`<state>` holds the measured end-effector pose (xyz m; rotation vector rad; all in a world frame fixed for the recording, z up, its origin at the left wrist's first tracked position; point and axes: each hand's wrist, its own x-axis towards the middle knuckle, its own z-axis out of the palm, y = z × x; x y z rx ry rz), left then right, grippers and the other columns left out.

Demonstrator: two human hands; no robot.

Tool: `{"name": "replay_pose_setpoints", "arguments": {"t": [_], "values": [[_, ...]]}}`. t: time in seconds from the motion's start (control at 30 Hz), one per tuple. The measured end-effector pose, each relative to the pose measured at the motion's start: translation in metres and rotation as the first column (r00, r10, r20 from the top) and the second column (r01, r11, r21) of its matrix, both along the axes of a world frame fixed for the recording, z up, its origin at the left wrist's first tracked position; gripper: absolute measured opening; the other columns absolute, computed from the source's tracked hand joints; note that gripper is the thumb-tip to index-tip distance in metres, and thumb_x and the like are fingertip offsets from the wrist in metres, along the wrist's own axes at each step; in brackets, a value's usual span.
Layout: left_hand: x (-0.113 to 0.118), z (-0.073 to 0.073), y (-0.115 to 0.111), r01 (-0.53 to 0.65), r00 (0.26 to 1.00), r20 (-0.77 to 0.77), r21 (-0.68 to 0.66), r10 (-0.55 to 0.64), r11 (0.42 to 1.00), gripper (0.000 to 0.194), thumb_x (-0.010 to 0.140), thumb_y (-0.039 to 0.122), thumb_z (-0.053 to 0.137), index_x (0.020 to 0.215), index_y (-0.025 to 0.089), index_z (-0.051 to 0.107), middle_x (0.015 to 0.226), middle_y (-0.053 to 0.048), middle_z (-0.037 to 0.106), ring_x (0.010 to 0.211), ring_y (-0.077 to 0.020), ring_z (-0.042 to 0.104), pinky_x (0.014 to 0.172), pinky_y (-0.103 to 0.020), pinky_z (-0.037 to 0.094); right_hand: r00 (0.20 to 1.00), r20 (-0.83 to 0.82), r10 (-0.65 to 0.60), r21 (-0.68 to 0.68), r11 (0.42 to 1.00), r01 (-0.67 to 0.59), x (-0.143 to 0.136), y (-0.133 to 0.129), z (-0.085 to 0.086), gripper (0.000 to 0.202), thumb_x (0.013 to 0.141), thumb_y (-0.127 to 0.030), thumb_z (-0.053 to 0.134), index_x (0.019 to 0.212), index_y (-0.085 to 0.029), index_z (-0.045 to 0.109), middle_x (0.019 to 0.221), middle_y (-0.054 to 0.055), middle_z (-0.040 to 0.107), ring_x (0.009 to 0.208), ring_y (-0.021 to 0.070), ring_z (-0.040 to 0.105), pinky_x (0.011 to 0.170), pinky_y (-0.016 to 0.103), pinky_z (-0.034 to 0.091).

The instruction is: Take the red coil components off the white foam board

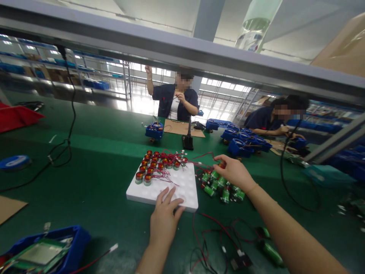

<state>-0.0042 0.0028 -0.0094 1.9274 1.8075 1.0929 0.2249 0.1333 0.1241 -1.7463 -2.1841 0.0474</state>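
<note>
A white foam tray (182, 186) lies on the green table in front of me. Its far half holds several small red-topped cylinders (154, 165) with red wires. My left hand (165, 217) rests flat on the tray's near edge, fingers spread, holding nothing. My right hand (232, 171) reaches over a heap of green cylinders (221, 186) just right of the tray, and its fingertips pinch one red-topped cylinder (221, 165) at the heap's far side.
A blue bin with circuit boards (48, 253) sits near left. Loose red and black wires (216, 243) and green cells lie near right. A black stand (188, 140), blue parts (242, 142) and two seated persons are across the table. An overhead rail crosses above.
</note>
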Motion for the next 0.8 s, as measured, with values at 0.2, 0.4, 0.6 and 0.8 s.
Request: {"name": "replay_pose_setpoints", "arguments": {"t": [0.2, 0.4, 0.6, 0.8], "values": [[-0.001, 0.000, 0.001, 0.012, 1.000, -0.001, 0.021, -0.012, 1.000, 0.016, 0.086, 0.023, 0.061, 0.094, 0.031, 0.073, 0.136, 0.003, 0.057, 0.133, -0.0244, 0.041, 0.104, -0.045, 0.048, 0.976, 0.095, -0.194, -0.145, 0.968, 0.207, 0.080, 0.009, -0.022, 0.030, 0.094, -0.034, 0.059, 0.070, -0.015, 0.062, 0.057, -0.003, 0.056, 0.050, 0.0107, 0.052, 0.050, 0.023, 0.042], [0.001, 0.001, 0.000, -0.006, 1.000, 0.009, 0.054, 0.006, 0.999, 0.016, 0.084, 0.022, 0.063, 0.094, 0.031, 0.073, 0.134, 0.002, 0.059, 0.131, -0.0245, 0.043, 0.103, -0.045, 0.049, 0.945, 0.135, -0.299, 0.034, 0.954, 0.297, 0.105, 0.001, -0.031, 0.019, 0.096, -0.037, 0.058, 0.099, -0.019, 0.062, 0.095, 0.006, 0.062, 0.078, 0.0157, 0.059, 0.073, 0.032, 0.052], [0.002, 0.005, -0.002, 0.002, 1.000, 0.030, 0.014, -0.002, 1.000, 0.019, 0.085, 0.020, 0.062, 0.095, 0.031, 0.073, 0.136, 0.002, 0.058, 0.132, -0.0243, 0.042, 0.101, -0.044, 0.050, 0.995, 0.087, 0.056, 0.073, 0.995, -0.062, 0.017, 0.024, -0.028, 0.031, 0.087, -0.029, 0.069, 0.113, -0.015, 0.061, 0.109, 0.008, 0.059, 0.094, 0.0208, 0.059, 0.087, 0.039, 0.050], [0.002, 0.006, -0.001, 0.000, 0.999, 0.044, -0.006, 0.000, 1.000, 0.020, 0.085, 0.017, 0.060, 0.094, 0.030, 0.072, 0.136, 0.002, 0.057, 0.134, -0.0234, 0.040, 0.104, -0.045, 0.047, 0.937, 0.016, 0.348, -0.019, 0.937, -0.348, -0.095, 0.056, -0.050, 0.030, 0.093, -0.035, 0.062, 0.116, -0.015, 0.058, 0.115, 0.008, 0.059, 0.098, 0.0220, 0.060, 0.086, 0.041, 0.052]]}}
